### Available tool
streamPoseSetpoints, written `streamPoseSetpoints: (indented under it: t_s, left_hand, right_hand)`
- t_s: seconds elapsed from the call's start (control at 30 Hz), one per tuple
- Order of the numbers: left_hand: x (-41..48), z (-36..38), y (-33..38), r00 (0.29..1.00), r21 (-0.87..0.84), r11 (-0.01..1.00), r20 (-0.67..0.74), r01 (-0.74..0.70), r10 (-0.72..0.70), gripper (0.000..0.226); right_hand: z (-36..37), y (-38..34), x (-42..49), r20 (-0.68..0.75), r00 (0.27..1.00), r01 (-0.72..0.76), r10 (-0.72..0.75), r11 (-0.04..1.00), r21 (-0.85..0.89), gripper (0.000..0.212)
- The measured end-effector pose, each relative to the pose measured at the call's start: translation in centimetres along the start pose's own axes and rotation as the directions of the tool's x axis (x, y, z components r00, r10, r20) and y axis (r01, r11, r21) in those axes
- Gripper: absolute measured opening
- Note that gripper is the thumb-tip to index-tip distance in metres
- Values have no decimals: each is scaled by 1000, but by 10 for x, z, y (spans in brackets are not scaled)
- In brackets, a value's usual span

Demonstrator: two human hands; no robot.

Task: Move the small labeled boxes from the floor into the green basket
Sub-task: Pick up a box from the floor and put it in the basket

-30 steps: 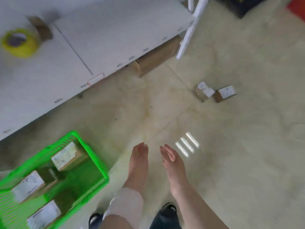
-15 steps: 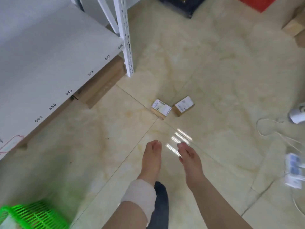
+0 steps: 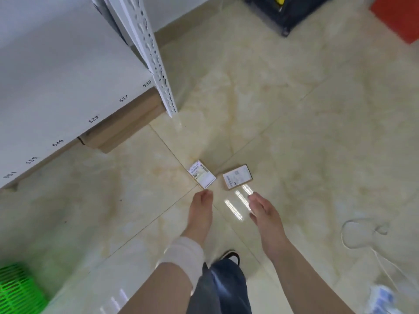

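You have stepped closer. Two small brown cardboard boxes with white labels (image 3: 201,177) (image 3: 237,177) now lie just past your empty, loosely open left hand (image 3: 200,213) and right hand (image 3: 264,210). The green plastic basket (image 3: 15,291) has slid behind you.

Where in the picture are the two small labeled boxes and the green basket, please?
Left labeled box (image 3: 202,177), head view, on its white label.
Right labeled box (image 3: 237,176), head view, on its white label.
Green basket (image 3: 17,288), head view, on its mesh wall.
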State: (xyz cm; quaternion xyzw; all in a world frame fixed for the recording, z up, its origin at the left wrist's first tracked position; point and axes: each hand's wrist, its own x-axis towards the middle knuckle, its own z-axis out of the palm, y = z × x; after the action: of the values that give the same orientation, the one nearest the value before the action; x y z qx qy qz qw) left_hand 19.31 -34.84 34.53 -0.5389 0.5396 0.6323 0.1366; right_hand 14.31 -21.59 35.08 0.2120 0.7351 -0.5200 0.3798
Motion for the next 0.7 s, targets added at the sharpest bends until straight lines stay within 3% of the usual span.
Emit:
streamPoseSetpoints:
  t_s: [0.17, 0.27, 0.47, 0.57, 0.63, 0.7]
  left_hand:
    - [35, 16, 39, 988, -164, 979, -78, 119, -133, 32]
    - [73, 23, 52, 977, -214, 962, -98, 167, -192, 13]
    - [129, 27, 42, 947, -325, 927, -189, 189, -260, 7]
    - [137, 24, 30, 922, -386, 902, -242, 194, -302, 21]
    - [148, 25, 11, 907, -398, 899, -284, 184, -312, 17]
    - [168, 32, -15, 914, -457, 871, -250, 180, -320, 19]
  right_hand:
    - [10, -65, 49, 105, 994, 19, -1, 986, -166, 52]
    - [20, -86, 98, 152, 988, 47, -18, 981, -189, 53]
    - [30, -93, 176, 234, 971, 34, 48, 942, -334, 50]
    - [34, -90, 188, 298, 950, 45, 97, 898, -437, 53]
    - [40, -85, 203, 367, 921, 79, 132, 858, -507, 56]
    - [50, -73, 226, 400, 902, 87, 163, 838, -539, 58]
